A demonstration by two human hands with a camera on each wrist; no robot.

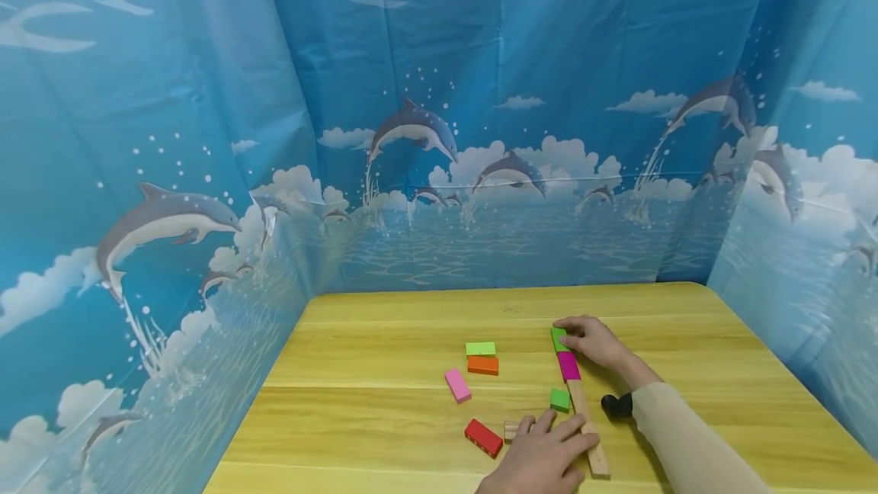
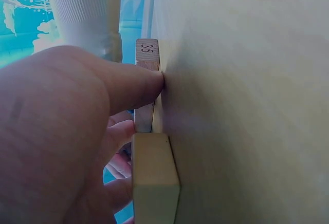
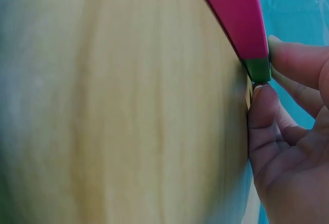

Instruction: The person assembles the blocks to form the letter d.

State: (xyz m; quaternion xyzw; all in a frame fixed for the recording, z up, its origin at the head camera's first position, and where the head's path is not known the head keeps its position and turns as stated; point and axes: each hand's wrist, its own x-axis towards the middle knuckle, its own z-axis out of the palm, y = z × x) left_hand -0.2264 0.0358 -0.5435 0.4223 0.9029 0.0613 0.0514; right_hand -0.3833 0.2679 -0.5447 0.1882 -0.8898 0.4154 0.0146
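A straight row of blocks runs away from me on the right of the table: plain wooden blocks [image 1: 599,463] nearest, then a magenta block [image 1: 568,366], with a green block [image 1: 559,339] at the far end. My right hand [image 1: 595,341] pinches that green block, its thumb and fingers at the block's end in the right wrist view. Over the near part of the row lies my left hand [image 1: 545,454], fingers spread and fingertips on the wood. Its thumb [image 2: 139,84] reaches along a block beside the one marked 35 [image 2: 147,49]. Another wooden block [image 1: 511,431] is partly hidden by the left hand.
A second green block [image 1: 559,400] sits just left of the row. Farther left lie red [image 1: 483,438], pink [image 1: 457,386], orange [image 1: 483,365] and lime [image 1: 480,349] blocks. A blue dolphin curtain [image 1: 507,235] surrounds the yellow wood-grain table [image 1: 357,402].
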